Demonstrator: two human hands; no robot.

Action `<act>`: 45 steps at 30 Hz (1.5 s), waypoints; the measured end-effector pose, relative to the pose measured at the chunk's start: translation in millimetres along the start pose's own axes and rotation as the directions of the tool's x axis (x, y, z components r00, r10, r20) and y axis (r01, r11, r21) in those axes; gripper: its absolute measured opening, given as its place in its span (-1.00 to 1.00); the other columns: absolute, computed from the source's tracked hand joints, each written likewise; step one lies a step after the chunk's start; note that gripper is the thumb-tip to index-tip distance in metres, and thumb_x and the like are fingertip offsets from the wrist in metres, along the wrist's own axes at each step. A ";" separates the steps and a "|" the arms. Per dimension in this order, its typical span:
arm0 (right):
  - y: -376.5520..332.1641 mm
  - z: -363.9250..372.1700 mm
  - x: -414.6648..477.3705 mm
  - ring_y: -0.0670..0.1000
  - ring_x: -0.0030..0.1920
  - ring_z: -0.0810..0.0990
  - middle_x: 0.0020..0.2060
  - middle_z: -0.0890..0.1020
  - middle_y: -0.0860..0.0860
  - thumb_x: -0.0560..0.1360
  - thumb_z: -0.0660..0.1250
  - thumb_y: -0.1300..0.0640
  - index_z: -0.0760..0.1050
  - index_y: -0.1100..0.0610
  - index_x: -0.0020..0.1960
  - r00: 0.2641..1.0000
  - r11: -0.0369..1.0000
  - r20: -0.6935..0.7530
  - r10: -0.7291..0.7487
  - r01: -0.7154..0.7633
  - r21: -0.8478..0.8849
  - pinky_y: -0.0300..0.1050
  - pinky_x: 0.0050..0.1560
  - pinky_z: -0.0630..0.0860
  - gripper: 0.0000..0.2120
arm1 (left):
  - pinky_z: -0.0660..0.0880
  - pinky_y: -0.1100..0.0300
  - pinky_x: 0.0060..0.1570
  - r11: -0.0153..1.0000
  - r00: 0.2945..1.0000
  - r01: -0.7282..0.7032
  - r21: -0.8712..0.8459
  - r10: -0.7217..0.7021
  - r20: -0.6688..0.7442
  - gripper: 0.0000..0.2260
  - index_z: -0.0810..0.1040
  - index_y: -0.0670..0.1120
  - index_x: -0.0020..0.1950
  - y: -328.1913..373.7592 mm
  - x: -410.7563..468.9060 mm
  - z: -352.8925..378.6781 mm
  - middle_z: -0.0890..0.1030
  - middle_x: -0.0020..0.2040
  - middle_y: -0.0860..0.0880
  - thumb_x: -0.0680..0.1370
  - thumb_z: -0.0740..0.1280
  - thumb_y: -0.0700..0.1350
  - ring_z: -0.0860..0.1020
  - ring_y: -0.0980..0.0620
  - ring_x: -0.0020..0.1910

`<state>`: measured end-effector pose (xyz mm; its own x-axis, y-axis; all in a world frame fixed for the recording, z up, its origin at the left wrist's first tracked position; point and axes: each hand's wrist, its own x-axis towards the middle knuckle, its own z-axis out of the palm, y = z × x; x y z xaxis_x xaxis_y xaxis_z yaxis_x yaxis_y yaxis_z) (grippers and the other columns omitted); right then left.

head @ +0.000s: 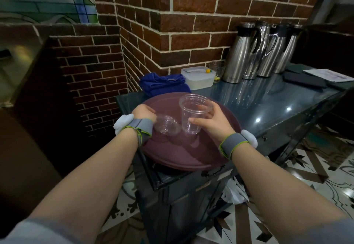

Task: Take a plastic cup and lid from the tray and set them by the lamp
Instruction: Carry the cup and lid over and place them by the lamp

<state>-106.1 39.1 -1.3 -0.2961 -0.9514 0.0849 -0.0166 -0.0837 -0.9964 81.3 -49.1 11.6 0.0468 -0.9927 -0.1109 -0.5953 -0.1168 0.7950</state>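
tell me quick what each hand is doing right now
Left hand: closed on the clear dome lid.
Right hand: closed around the plastic cup, held above the tray.

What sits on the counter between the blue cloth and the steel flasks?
In the head view, a white lidded container sits next to the blue cloth, then a small clear glass beside the steel flasks.

A dark glossy cabinet top stands against the brick wall. On it lie a round maroon tray overhanging the near edge, a folded blue cloth, a white lidded box, a small glass, four steel jugs and some papers.
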 end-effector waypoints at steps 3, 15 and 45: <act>-10.7 6.2 -8.8 0.02 0.18 0.56 0.25 0.53 0.11 0.25 0.52 0.39 0.32 0.14 0.31 1.000 0.999 -0.007 -0.027 0.027 0.019 -0.18 0.09 0.58 -0.29 | 0.51 0.05 0.18 0.999 1.000 0.003 -0.047 -0.002 0.030 -0.77 0.66 -0.22 0.07 -1.4 -8.4 -15.5 0.66 0.12 -0.23 0.46 0.32 -0.26 0.60 -0.18 0.15; -49.3 57.1 -30.9 0.15 0.23 0.56 0.21 0.57 0.15 0.34 0.43 0.39 0.38 0.18 0.32 0.982 0.980 0.138 -0.131 0.108 0.164 0.08 0.24 0.50 -0.41 | 0.48 0.34 -0.66 0.752 0.983 0.173 -0.636 -0.090 0.162 -0.72 0.40 -0.25 -0.34 -14.1 -65.2 -101.0 0.51 -0.45 -0.15 0.55 0.17 -0.45 0.54 0.06 -0.64; -52.6 342.5 -107.2 0.07 0.24 0.56 0.11 0.61 -0.01 0.35 0.45 0.30 0.49 0.01 0.15 0.637 0.964 0.745 -0.199 -0.010 0.266 -0.05 0.15 0.54 -0.58 | 0.43 0.38 -0.71 0.594 0.764 0.047 -0.803 -0.539 -0.354 -0.75 0.39 -0.19 -0.34 -204.1 -191.0 -336.5 0.48 -0.49 -0.12 0.52 0.24 -0.39 0.46 0.17 -0.75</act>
<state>253.6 44.0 45.1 0.5261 -0.8100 0.2592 0.2413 -0.1501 -0.9588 463.8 154.6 71.2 0.6403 -0.7061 -0.3023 0.2930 -0.1393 0.9459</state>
